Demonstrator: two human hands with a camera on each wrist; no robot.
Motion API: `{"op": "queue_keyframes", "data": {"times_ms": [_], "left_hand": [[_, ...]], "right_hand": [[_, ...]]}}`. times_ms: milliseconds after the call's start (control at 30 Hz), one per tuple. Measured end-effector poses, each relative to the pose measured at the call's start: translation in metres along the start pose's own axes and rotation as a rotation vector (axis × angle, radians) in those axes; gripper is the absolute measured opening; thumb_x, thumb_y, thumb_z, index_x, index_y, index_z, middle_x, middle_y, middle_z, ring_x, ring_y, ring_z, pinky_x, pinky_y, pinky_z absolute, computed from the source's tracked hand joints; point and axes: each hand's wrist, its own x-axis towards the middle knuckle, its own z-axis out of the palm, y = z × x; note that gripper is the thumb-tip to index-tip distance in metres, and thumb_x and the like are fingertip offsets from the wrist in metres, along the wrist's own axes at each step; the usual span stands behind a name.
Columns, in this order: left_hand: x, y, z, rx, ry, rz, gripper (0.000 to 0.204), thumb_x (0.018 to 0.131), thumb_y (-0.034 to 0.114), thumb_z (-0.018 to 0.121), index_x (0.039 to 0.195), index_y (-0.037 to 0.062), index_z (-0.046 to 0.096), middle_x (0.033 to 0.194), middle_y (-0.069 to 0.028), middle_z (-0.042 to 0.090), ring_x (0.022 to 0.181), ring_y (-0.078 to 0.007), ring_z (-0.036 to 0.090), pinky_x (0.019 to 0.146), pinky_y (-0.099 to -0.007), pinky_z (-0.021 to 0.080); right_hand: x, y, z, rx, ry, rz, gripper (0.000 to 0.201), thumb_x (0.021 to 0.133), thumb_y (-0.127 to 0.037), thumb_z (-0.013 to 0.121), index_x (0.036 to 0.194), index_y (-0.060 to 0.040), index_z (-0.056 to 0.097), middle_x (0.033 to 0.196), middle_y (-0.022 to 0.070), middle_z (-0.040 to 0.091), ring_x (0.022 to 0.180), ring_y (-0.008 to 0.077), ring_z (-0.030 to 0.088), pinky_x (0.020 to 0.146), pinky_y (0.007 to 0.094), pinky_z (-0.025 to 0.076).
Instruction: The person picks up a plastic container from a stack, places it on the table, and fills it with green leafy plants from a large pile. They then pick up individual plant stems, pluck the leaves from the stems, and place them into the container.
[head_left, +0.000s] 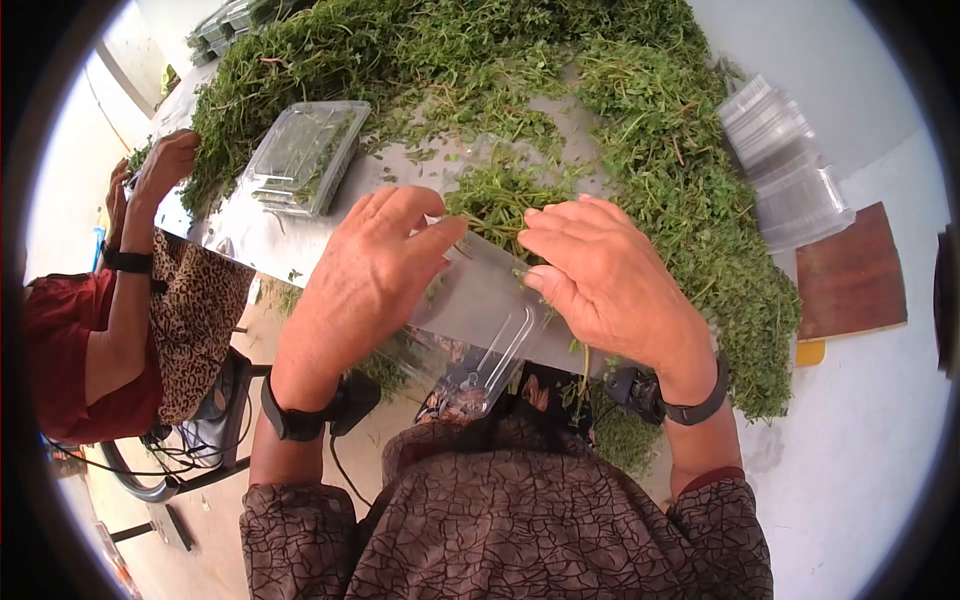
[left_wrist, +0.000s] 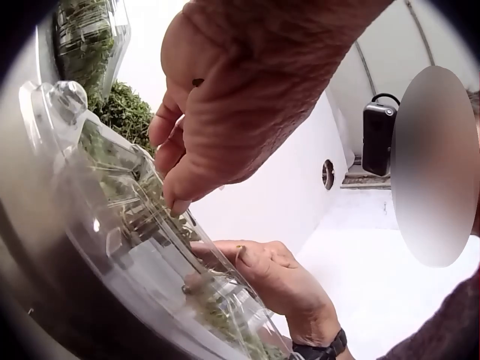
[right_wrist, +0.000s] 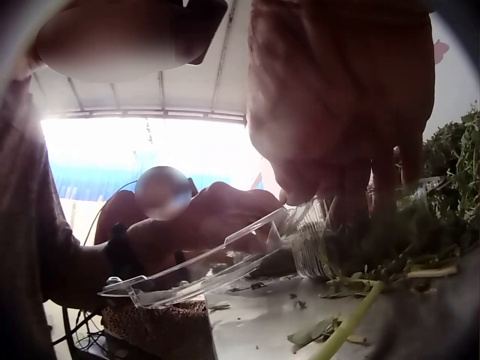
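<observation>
A clear plastic clamshell box (head_left: 475,300) lies opened at the table's front edge, its lid hanging toward the person. Leafy green sprigs (head_left: 500,205) fill its far part, stems toward the person. My left hand (head_left: 375,270) is at the box's left side, thumb and fingertips pinching the rim beside the stems in the left wrist view. At the right, my right hand (head_left: 615,285) has curled fingers over the sprigs and gathers their stems, thumb near the box's edge. The right palm hides part of the greens in the right wrist view.
A large heap of greens (head_left: 680,140) covers the back and right of the table. A closed, filled clamshell (head_left: 305,160) stands left. Stacked empty clamshells (head_left: 785,160) and a brown board (head_left: 852,270) lie right. Another person (head_left: 110,330) works at the far left.
</observation>
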Motion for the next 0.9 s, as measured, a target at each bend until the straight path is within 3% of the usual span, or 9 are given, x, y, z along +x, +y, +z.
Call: {"op": "queue_keyframes", "data": {"times_ms": [433, 667, 900], "left_hand": [[0.005, -0.021, 0.002, -0.199, 0.010, 0.168, 0.012, 0.069, 0.002, 0.066, 0.077, 0.0003, 0.058, 0.092, -0.0104, 0.059, 0.086, -0.0300, 0.059, 0.073, -0.0363, 0.049], [0.012, -0.028, -0.009, -0.178, 0.023, 0.235, 0.013, 0.068, 0.001, 0.070, 0.078, 0.0018, 0.061, 0.089, -0.0082, 0.062, 0.081, -0.0270, 0.061, 0.069, -0.0358, 0.050], [0.040, -0.020, 0.000, -0.176, 0.011, 0.173, 0.008, 0.074, 0.004, 0.067, 0.078, 0.0006, 0.061, 0.081, -0.0086, 0.061, 0.074, -0.0280, 0.060, 0.064, -0.0364, 0.048]], "right_hand": [[-0.003, 0.003, 0.004, -0.016, 0.038, -0.023, 0.023, 0.084, -0.018, 0.061, 0.092, 0.0028, 0.065, 0.106, 0.0167, 0.063, 0.105, 0.0309, 0.054, 0.097, 0.0439, 0.037], [-0.004, 0.004, 0.005, 0.006, 0.050, -0.031, 0.022, 0.083, -0.017, 0.062, 0.092, 0.0030, 0.065, 0.107, 0.0169, 0.064, 0.105, 0.0305, 0.054, 0.096, 0.0429, 0.038], [-0.004, 0.004, 0.007, 0.034, 0.084, -0.038, 0.022, 0.080, -0.017, 0.063, 0.090, 0.0032, 0.066, 0.105, 0.0172, 0.064, 0.104, 0.0300, 0.054, 0.094, 0.0410, 0.039]]}}
